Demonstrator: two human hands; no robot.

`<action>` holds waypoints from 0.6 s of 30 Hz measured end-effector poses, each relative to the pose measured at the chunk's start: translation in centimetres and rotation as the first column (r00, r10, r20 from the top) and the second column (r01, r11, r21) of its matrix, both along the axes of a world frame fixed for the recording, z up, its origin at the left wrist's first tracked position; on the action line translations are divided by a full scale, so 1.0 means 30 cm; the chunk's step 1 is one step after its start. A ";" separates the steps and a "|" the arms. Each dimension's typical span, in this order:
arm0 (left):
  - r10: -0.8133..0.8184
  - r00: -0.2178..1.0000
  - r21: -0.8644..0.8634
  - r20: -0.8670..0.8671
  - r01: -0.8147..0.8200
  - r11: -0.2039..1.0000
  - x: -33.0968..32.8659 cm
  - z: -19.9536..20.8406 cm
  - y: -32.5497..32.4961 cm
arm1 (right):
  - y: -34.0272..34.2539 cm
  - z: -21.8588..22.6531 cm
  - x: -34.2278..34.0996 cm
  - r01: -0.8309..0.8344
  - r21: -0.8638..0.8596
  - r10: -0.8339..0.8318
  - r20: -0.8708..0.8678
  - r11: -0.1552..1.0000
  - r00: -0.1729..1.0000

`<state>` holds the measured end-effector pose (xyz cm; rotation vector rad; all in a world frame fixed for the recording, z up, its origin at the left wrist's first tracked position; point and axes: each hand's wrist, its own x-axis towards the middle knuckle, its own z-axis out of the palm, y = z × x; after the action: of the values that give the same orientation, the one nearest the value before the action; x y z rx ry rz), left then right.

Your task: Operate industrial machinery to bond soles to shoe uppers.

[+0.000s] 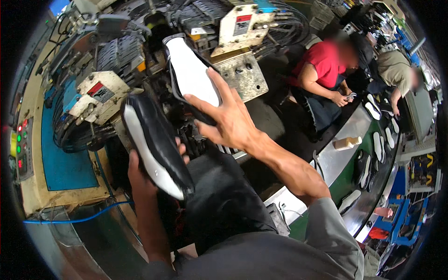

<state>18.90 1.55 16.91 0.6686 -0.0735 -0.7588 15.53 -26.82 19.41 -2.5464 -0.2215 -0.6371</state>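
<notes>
My left hand (141, 175) grips a black shoe (154, 140) with a pale grey-white strip along its bottom. The shoe is tilted, and my fingertips show past its right side. Farther up, a second black shoe upper with a white bottom (191, 67) sits at the middle of the machine, bottom facing up. My right hand (231, 119) is around its near end, fingers spread over the white bottom and the dark edge. The contact under the palm is hidden.
Machine heads with cream plates (242, 28) and cables flank the second shoe. At left stands a panel with lit buttons (19, 144), above a blue hose (79, 220). At right, a conveyor (336, 163) carries several shoes and a bottle (347, 143); two people work beside it.
</notes>
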 end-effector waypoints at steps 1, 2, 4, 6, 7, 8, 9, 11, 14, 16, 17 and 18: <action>0.021 1.000 -0.033 -0.020 -0.022 0.999 -0.057 -0.036 0.055 | 0.016 -0.026 0.050 0.012 0.003 -0.012 -0.013 1.000 1.000; 0.040 0.998 -0.065 -0.039 -0.042 0.997 -0.108 -0.087 0.107 | 0.035 -0.054 0.091 0.027 0.006 -0.026 -0.025 1.000 0.999; 0.025 0.999 0.044 -0.035 -0.023 0.999 -0.186 -0.261 0.254 | 0.080 -0.100 0.140 0.020 0.003 -0.020 -0.040 1.000 0.999; 0.118 0.966 0.044 -0.230 -0.110 0.993 -0.288 -0.340 0.295 | 0.111 -0.131 0.163 0.060 0.019 -0.059 -0.074 0.998 0.995; 0.203 0.934 0.164 -0.294 -0.160 0.973 -0.335 -0.325 0.273 | 0.124 -0.155 0.168 0.064 0.008 -0.063 -0.086 0.998 0.994; 0.289 0.893 0.284 -0.345 -0.194 0.939 -0.377 -0.312 0.252 | 0.131 -0.177 0.160 0.063 0.008 -0.062 -0.094 0.998 0.994; 0.253 0.920 0.339 -0.300 -0.145 0.930 -0.396 -0.337 0.267 | 0.135 -0.184 0.155 0.080 0.001 -0.080 -0.086 0.997 0.993; 0.223 0.909 0.357 -0.353 -0.089 0.930 -0.449 -0.417 0.307 | 0.150 -0.197 0.141 0.075 0.002 -0.075 -0.087 0.997 0.993; 0.277 0.929 0.615 -0.243 -0.073 0.785 -0.530 -0.520 0.321 | 0.135 -0.240 0.064 0.040 0.119 -0.050 0.083 0.992 0.995; 0.288 0.927 0.595 -0.238 -0.095 0.798 -0.548 -0.627 0.334 | 0.125 -0.382 -0.008 0.121 0.281 -0.140 0.050 0.952 0.989; 0.263 0.930 0.607 -0.255 -0.058 0.792 -0.539 -0.604 0.317 | 0.106 -0.477 -0.020 0.197 0.273 -0.179 -0.091 0.942 0.980; 0.239 0.931 0.620 -0.275 -0.018 0.784 -0.538 -0.570 0.300 | 0.082 -0.565 0.006 0.166 0.413 -0.102 -0.173 0.895 0.980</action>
<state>2.75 10.55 -0.19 1.1360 0.5626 -0.7536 15.72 -24.35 2.46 -2.1796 0.1373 -0.4819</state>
